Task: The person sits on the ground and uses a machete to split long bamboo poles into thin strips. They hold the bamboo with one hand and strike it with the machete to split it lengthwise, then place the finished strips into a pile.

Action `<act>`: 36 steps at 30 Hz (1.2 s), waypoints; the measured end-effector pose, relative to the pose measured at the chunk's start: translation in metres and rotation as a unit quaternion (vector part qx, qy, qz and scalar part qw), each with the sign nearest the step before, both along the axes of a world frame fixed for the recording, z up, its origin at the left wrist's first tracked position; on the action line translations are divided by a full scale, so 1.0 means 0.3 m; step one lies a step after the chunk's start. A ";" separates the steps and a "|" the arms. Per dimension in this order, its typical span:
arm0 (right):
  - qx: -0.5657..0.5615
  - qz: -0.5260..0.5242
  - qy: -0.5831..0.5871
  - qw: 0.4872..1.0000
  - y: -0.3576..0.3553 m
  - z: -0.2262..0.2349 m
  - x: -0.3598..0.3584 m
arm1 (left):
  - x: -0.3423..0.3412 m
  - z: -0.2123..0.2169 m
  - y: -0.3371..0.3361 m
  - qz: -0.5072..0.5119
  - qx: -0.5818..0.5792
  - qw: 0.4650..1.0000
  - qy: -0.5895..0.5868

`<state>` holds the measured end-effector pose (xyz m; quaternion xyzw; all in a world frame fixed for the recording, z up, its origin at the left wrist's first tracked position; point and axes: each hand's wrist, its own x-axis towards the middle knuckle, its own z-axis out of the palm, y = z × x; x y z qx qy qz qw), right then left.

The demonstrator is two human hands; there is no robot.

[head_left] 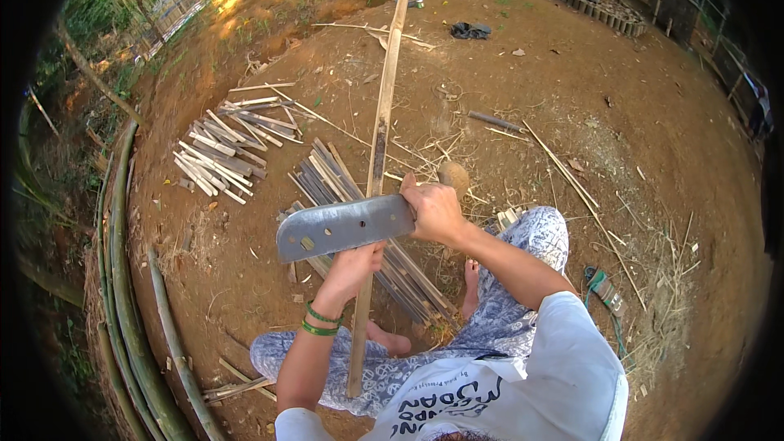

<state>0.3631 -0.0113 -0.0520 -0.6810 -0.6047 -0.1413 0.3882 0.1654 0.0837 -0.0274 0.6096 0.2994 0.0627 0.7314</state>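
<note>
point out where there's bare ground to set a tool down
Mostly bare dirt lies between the black plastic and the short dark stick, and between the strip bundle and the bamboo poles. It's crowded under the blade, where that bundle lies, and in the shavings right of the green-and-grey object.

Dull metal blade (347, 214), apparently rough wooden strip (389, 82)

Large and small black lettering (445, 403) is printed on the white shirt (563, 363).
</note>
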 end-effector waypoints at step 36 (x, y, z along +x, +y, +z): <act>-0.132 -0.010 -0.035 0.991 -0.069 0.049 0.138 | -0.287 0.103 -0.290 0.074 0.170 0.980 0.067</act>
